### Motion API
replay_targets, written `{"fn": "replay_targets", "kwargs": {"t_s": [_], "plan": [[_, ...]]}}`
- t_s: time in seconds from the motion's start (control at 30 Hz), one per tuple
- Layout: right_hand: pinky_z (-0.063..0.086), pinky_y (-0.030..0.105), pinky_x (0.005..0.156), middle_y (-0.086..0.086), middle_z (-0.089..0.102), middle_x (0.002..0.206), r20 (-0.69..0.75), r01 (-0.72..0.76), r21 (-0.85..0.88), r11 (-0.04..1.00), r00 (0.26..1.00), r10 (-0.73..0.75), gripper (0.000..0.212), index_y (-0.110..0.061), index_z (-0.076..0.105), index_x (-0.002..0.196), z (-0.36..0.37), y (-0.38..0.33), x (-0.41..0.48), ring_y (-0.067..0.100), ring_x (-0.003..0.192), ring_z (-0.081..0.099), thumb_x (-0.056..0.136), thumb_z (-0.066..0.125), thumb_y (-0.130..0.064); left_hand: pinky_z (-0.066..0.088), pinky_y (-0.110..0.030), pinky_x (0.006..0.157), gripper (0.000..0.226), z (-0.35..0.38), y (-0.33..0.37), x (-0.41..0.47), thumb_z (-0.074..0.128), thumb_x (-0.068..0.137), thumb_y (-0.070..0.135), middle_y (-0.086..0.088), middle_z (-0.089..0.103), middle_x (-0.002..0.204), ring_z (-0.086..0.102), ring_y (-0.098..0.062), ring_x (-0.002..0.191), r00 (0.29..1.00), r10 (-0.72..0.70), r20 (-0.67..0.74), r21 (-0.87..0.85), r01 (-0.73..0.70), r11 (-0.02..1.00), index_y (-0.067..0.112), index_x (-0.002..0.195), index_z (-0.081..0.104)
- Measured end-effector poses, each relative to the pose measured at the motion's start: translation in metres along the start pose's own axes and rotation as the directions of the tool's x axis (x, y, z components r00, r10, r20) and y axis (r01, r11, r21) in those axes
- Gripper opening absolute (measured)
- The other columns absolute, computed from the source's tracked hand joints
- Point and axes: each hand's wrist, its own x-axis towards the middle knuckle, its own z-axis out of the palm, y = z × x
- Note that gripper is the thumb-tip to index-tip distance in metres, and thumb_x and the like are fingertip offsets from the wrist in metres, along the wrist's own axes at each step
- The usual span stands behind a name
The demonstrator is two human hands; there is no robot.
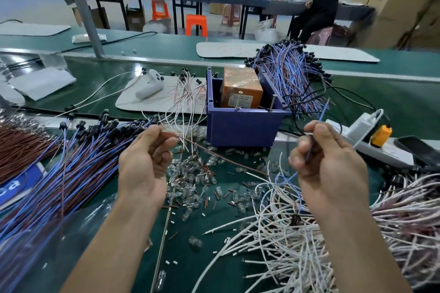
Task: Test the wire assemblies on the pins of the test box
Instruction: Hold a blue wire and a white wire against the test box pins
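The left hand (145, 162) has its grip closed, thumb and fingers pinching a brown wire (223, 157) that runs off toward 4 o'clock. The right hand (329, 164) has its grip curled round a blue wire (322, 114), whose free end sticks up toward 1 o'clock. At 12 o'clock between them, the blue test box (240, 126) stands on the green desk (195, 269), its pins (273, 102) upright on the near rim, apart from both wires. Blue-and-brown assemblies (71, 166) lie at 9 o'clock, white assemblies (285, 245) at 5 o'clock.
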Motion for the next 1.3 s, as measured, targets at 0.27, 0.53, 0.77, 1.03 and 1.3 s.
{"fn": "replay_targets", "kwargs": {"t_s": [0.27, 0.53, 0.77, 1.03, 1.3], "plan": [[0.036, 0.02, 0.05, 0.007, 0.063, 0.068, 0.189, 0.141, -0.457, 0.878, 0.98, -0.059, 0.021, -0.014, 0.076, 0.082, -0.012, -0.002, 0.008, 0.017, 0.058, 0.044, 0.083, 0.06, 0.0, 0.055, -0.012, 0.059, 0.015, -0.001, 0.008, 0.0, 0.057, 0.104, 0.018, 0.003, 0.075, 0.075, 0.07, -0.003, 0.064, 0.996, -0.015, -0.092, -0.131, 0.003, 0.991, 0.015, 0.091, 0.065], [0.041, 0.025, 0.054, 0.007, 0.072, 0.075, 0.092, 0.195, -0.373, 0.907, 0.981, -0.173, 0.04, -0.014, 0.077, 0.094, -0.024, -0.018, 0.017, 0.017, 0.052, 0.051, 0.099, 0.044, 0.008, 0.052, -0.012, 0.058, 0.019, -0.009, 0.012, 0.012, 0.058, 0.104, 0.024, 0.005, 0.074, 0.074, 0.067, -0.001, 0.061, 0.991, 0.016, -0.131, -0.124, -0.032, 0.992, 0.018, 0.089, 0.068], [0.04, 0.021, 0.047, 0.006, 0.073, 0.075, 0.127, 0.171, -0.387, 0.906, 0.983, -0.131, 0.034, -0.013, 0.073, 0.102, -0.022, -0.015, 0.015, 0.015, 0.047, 0.058, 0.104, 0.042, 0.002, 0.049, -0.014, 0.051, 0.02, -0.011, 0.002, 0.015, 0.059, 0.103, 0.023, 0.002, 0.068, 0.068, 0.058, -0.005, 0.056, 0.991, 0.121, -0.057, 0.062, -0.117, 0.991, 0.015, 0.09, 0.074], [0.043, 0.017, 0.051, 0.006, 0.076, 0.083, 0.331, 0.127, -0.574, 0.809, 0.939, 0.088, 0.035, -0.02, 0.078, 0.096, -0.001, 0.03, -0.001, 0.014, 0.054, 0.053, 0.105, 0.049, -0.002, 0.047, -0.019, 0.05, 0.027, 0.009, -0.026, -0.01, 0.066, 0.087, -0.001, -0.012, 0.071, 0.069, 0.053, -0.013, 0.049, 0.925, 0.112, 0.362, 0.462, -0.282, 0.841, 0.019, 0.089, 0.084], [0.044, 0.031, 0.06, 0.004, 0.078, 0.089, 0.416, 0.108, -0.685, 0.72, 0.87, 0.265, 0.036, -0.037, 0.077, 0.104, 0.007, 0.053, -0.01, 0.035, 0.066, 0.064, 0.107, 0.049, -0.015, 0.053, -0.02, 0.055, 0.02, 0.016, -0.032, -0.02, 0.077, 0.085, 0.0, -0.013, 0.077, 0.075, 0.066, -0.014, 0.053, 0.895, 0.054, 0.443, 0.44, -0.27, 0.857, 0.018, 0.091, 0.083]]}}
